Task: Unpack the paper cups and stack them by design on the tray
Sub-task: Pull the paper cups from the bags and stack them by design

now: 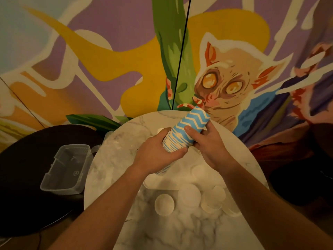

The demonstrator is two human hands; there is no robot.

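- Our left hand (155,150) grips the rim end of a nested stack of blue zigzag cups (187,130), held above the marble tabletop (180,230).
- Our right hand (207,143) curls around its upper cup.
- White cups (164,204) stand at 6 o'clock.
- A clear plastic container (64,170) sits at 9 o'clock.

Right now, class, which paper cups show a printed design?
The blue-and-white zigzag cup stack, gripped by the left hand and right hand; the cups on the marble table look plain white.
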